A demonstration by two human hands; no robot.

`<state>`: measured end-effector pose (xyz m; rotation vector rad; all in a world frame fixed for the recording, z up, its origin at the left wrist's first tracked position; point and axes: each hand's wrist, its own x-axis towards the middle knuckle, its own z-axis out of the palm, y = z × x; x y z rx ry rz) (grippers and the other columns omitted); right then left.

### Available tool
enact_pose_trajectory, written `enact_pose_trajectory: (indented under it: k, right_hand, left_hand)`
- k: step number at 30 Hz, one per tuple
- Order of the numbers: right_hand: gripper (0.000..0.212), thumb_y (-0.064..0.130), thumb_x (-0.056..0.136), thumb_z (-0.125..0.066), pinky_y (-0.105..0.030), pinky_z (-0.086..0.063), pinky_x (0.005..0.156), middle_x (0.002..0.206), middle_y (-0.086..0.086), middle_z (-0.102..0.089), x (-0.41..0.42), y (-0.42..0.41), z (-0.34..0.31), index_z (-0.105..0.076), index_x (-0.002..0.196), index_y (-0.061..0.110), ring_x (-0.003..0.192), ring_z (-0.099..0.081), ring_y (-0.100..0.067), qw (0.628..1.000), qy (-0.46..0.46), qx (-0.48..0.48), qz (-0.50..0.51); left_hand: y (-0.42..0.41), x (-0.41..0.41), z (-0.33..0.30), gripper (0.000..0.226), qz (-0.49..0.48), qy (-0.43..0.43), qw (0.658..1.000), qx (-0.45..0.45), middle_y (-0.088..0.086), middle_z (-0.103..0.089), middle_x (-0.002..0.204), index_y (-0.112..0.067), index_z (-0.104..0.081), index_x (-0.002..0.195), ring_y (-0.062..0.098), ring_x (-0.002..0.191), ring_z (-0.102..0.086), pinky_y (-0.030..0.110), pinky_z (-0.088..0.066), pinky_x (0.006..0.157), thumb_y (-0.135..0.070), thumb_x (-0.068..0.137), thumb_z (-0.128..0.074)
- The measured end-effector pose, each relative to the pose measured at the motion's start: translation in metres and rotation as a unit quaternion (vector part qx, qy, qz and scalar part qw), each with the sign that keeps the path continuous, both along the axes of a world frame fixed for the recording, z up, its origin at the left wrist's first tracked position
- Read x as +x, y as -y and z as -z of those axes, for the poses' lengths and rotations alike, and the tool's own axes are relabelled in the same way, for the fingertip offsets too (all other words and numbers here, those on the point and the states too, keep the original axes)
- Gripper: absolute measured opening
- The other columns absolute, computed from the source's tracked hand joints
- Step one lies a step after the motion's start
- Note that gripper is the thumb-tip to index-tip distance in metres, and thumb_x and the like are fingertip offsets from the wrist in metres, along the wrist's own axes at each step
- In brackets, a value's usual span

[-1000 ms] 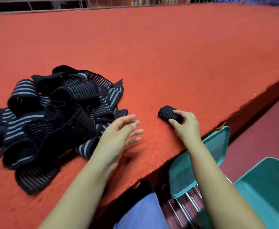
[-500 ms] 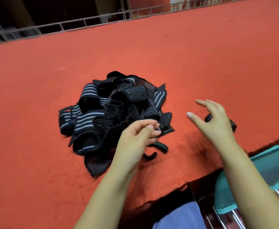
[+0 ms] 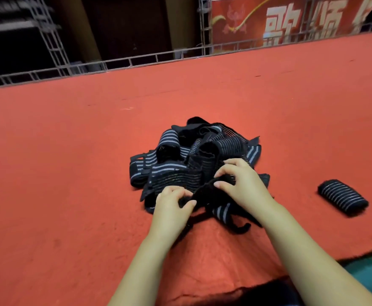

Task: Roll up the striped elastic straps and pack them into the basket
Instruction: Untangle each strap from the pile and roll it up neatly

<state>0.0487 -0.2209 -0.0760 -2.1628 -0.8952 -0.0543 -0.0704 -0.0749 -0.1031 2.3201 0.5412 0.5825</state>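
Note:
A tangled pile of black elastic straps with grey stripes lies in the middle of the red felt table. Both hands are at its near edge. My left hand pinches a black strap end at the front of the pile. My right hand grips the same strap a little farther right, fingers curled over it. One rolled-up strap lies apart on the table to the right. No basket is plainly visible.
A teal plastic piece shows at the lower right below the table's near edge. A metal truss railing runs along the far edge, with a red banner behind it.
My right hand let go of the rolled strap and moved left to the pile. My left hand reached into the pile too. Both now hold one strap. The view shifted right and up.

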Motion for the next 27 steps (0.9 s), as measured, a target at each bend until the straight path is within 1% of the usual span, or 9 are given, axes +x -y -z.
enact_pose_trajectory:
  k: [3,8,12,15,18,20,22,24,27]
  right_hand:
    - [0.027,0.017,0.081,-0.073,-0.011,-0.033,0.075,0.09,0.013,-0.058,-0.005,0.004,-0.01,-0.056,0.073,0.036,0.086,-0.055,0.001,0.998,0.004,0.059,0.011]
    - [0.016,0.01,0.084,-0.069,-0.006,-0.039,0.067,0.077,0.012,-0.064,-0.008,0.009,-0.042,-0.063,0.079,0.023,0.069,-0.056,0.007,0.971,-0.033,0.234,0.038]
    - [0.02,0.004,0.085,-0.068,-0.019,-0.047,0.072,0.077,0.006,-0.066,-0.006,0.009,-0.074,-0.066,0.081,0.024,0.072,-0.058,-0.003,0.94,-0.055,0.337,0.021]
    - [0.022,0.003,0.086,-0.067,-0.031,-0.05,0.074,0.077,0.004,-0.065,-0.009,0.005,-0.095,-0.066,0.084,0.025,0.075,-0.058,-0.009,0.921,-0.073,0.383,0.006]
    - [0.024,0.002,0.086,-0.066,-0.028,-0.051,0.073,0.08,0.001,-0.066,-0.026,-0.004,-0.1,-0.064,0.09,0.025,0.074,-0.061,-0.009,0.92,-0.108,0.375,-0.045]
    - [0.029,-0.002,0.086,-0.065,-0.02,-0.051,0.077,0.088,0.002,-0.068,-0.046,-0.012,-0.087,-0.061,0.095,0.025,0.08,-0.064,-0.004,0.925,-0.13,0.341,-0.103]
    - [0.036,-0.004,0.085,-0.065,-0.014,-0.047,0.084,0.096,0.007,-0.068,-0.066,-0.02,-0.065,-0.059,0.1,0.028,0.091,-0.064,0.002,0.939,-0.129,0.285,-0.145]
    - [0.039,-0.001,0.086,-0.063,-0.017,-0.046,0.091,0.103,0.009,-0.068,-0.082,-0.026,-0.04,-0.057,0.104,0.033,0.1,-0.063,0.004,0.946,-0.14,0.239,-0.166]
    - [0.039,0.007,0.085,-0.056,-0.024,-0.046,0.099,0.11,0.004,-0.069,-0.103,-0.028,-0.008,-0.052,0.11,0.038,0.109,-0.063,-0.002,0.942,-0.188,0.191,-0.2]
  left_hand:
    - [-0.001,-0.005,-0.006,0.014,0.004,0.021,0.999,-0.04,-0.012,-0.066,0.085,-0.027,-0.062,0.079,0.008,0.087,-0.06,0.015,-0.039,0.075,-0.019,0.085,-0.071]
    - [-0.009,-0.009,-0.017,0.006,0.024,0.063,0.995,-0.077,-0.008,-0.069,0.079,-0.02,-0.068,0.082,0.007,0.076,-0.06,0.023,-0.045,0.073,-0.018,0.085,-0.072]
    - [-0.01,-0.017,-0.035,0.006,0.043,0.143,0.971,-0.185,-0.006,-0.07,0.076,-0.014,-0.07,0.08,0.006,0.073,-0.059,0.019,-0.046,0.068,-0.012,0.086,-0.071]
    - [-0.004,-0.026,-0.052,0.006,0.077,0.201,0.925,-0.314,-0.003,-0.071,0.08,-0.012,-0.07,0.088,0.007,0.076,-0.062,0.02,-0.049,0.071,-0.016,0.085,-0.068]
    - [-0.006,-0.032,-0.061,0.039,0.093,0.233,0.87,-0.425,0.006,-0.073,0.1,-0.011,-0.066,0.109,0.016,0.092,-0.066,0.031,-0.053,0.082,-0.037,0.081,-0.058]
    - [-0.01,-0.039,-0.065,0.057,0.11,0.2,0.832,-0.505,0.01,-0.071,0.114,-0.016,-0.059,0.124,0.022,0.099,-0.069,0.038,-0.056,0.083,-0.051,0.08,-0.05]
    - [-0.01,-0.048,-0.066,0.065,0.124,0.156,0.799,-0.567,0.009,-0.069,0.12,-0.025,-0.054,0.128,0.03,0.1,-0.07,0.045,-0.058,0.081,-0.063,0.077,-0.042]
    - [-0.009,-0.054,-0.058,0.063,0.122,0.129,0.805,-0.567,0.005,-0.07,0.118,-0.029,-0.056,0.124,0.029,0.098,-0.07,0.045,-0.057,0.08,-0.066,0.075,-0.041]
    - [-0.007,-0.059,-0.036,0.044,0.068,0.097,0.863,-0.491,-0.003,-0.072,0.105,-0.027,-0.058,0.125,0.016,0.087,-0.065,0.035,-0.05,0.075,-0.049,0.086,-0.055]
